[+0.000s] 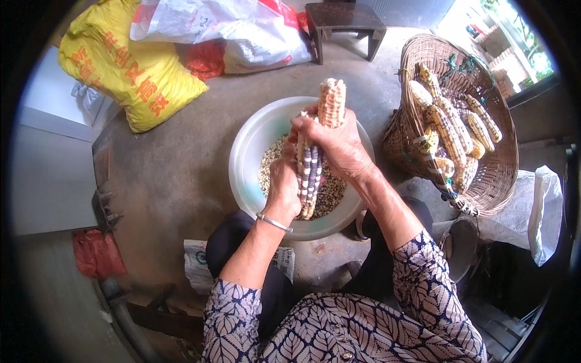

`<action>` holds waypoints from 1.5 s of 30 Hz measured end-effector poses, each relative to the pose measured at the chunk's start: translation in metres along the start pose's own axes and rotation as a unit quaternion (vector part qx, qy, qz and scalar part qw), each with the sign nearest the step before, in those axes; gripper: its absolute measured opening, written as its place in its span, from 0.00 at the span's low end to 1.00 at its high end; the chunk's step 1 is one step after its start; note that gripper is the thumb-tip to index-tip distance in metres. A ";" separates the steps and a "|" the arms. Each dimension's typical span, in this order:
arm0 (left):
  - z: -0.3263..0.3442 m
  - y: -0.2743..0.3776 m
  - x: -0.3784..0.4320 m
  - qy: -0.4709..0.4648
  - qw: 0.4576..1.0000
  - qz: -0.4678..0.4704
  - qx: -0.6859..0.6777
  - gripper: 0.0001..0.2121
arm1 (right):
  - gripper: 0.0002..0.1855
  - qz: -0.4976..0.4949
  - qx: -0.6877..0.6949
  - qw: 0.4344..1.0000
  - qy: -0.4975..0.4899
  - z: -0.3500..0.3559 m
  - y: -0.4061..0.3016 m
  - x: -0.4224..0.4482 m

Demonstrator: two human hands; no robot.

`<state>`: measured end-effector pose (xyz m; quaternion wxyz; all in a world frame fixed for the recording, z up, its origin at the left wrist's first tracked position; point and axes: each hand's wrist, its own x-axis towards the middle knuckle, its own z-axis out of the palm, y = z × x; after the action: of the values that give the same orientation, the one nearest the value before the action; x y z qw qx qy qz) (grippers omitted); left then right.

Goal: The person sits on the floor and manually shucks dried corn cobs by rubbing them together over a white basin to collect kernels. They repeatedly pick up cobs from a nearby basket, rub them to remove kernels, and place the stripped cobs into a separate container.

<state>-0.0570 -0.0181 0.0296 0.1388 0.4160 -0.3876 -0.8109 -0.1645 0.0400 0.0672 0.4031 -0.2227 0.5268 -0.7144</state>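
Note:
Over a pale plastic basin (247, 136) my two hands are close together. My left hand (283, 181) grips an ear of corn (310, 181) with dark purple and white kernels, partly stripped along one side. A bare corncob (332, 102) sticks up out of my right hand (342, 145), which is closed around it and pressed against the ear. The fingers of both hands are partly hidden behind the corn. Loose mixed kernels (333, 195) cover the bottom of the basin.
To the right, a wicker basket (504, 168) holds several ears of corn (447, 127), with a white woven sack (522, 218) below it. A yellow sack (136, 68) and white sacks (268, 45) lie beyond the basin, beside a dark wooden stool (347, 20). A red bag (97, 254) is at left.

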 end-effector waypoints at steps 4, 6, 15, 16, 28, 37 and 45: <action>0.003 -0.001 0.006 -0.056 0.980 0.183 0.046 0.27 | 0.14 -0.017 0.086 0.996 0.010 -0.001 0.005 0.004; 0.010 -0.004 -0.001 -0.008 0.958 0.256 0.126 0.28 | 0.14 -0.017 0.105 0.994 0.009 -0.001 0.006 0.005; 0.007 -0.004 0.004 0.045 0.997 0.067 0.011 0.22 | 0.17 0.032 0.133 0.991 -0.011 -0.002 0.016 0.001; 0.004 -0.003 0.004 0.045 0.998 0.044 0.018 0.23 | 0.17 0.033 0.129 0.991 -0.024 -0.002 0.015 -0.001; 0.011 -0.009 -0.004 -0.031 0.971 0.191 0.138 0.24 | 0.16 0.038 0.251 0.967 0.004 -0.019 0.011 0.010; -0.001 -0.008 0.007 -0.034 0.999 0.012 0.005 0.27 | 0.11 0.027 0.184 0.981 -0.063 -0.013 0.011 0.003; -0.010 -0.011 0.016 -0.095 0.995 0.026 -0.024 0.30 | 0.12 0.014 0.255 0.967 0.002 -0.020 0.005 0.012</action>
<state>-0.0578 -0.0252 0.0084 0.1325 0.3230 -0.3903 -0.8519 -0.1847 0.0412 0.0544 0.4552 -0.1034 0.3313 -0.8200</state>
